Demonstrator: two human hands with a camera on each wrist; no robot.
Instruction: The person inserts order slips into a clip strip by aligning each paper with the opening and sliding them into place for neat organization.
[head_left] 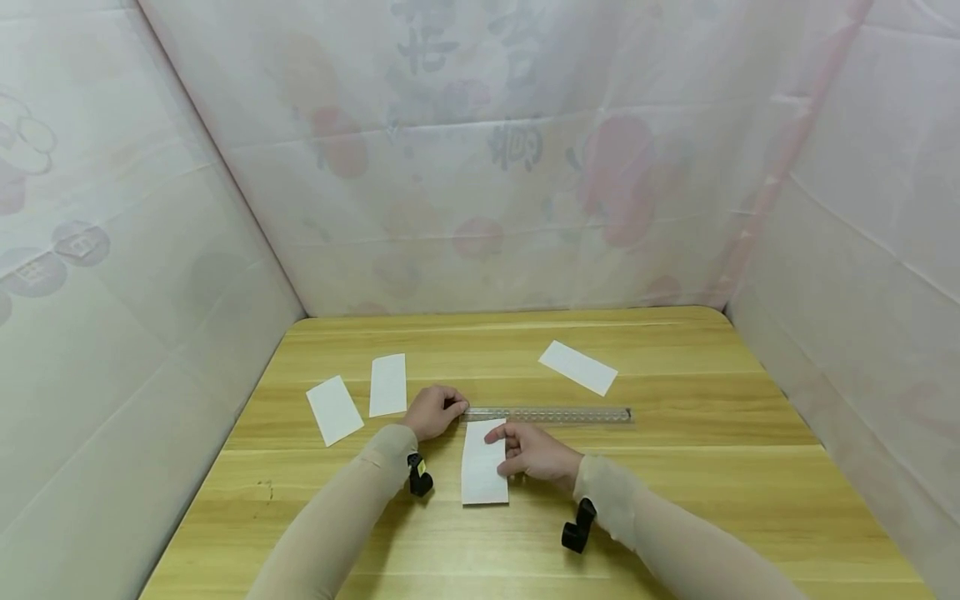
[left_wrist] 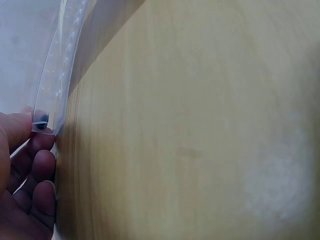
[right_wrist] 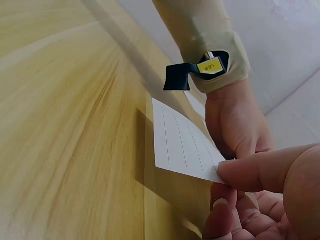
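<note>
your landmark here is the clear ruler (head_left: 547,414), lying flat on the wooden table (head_left: 675,500) with its long axis running side to side in front of you. your left hand (head_left: 432,412) sits at its left end, fingers curled and pinching that tip; the left wrist view shows the ruler's end (left_wrist: 47,120) caught between thumb and fingers. the lined paper slip (head_left: 483,462) lies just on your side of the ruler, near its left end, long axis pointing away from you, so roughly square to the ruler. your right hand (head_left: 534,452) is right of the slip, pinching its far right corner, and the right wrist view shows that corner (right_wrist: 187,150) lifted off the wood under your thumb. three more white slips (head_left: 387,384) lie beyond the ruler, well apart from both hands.
</note>
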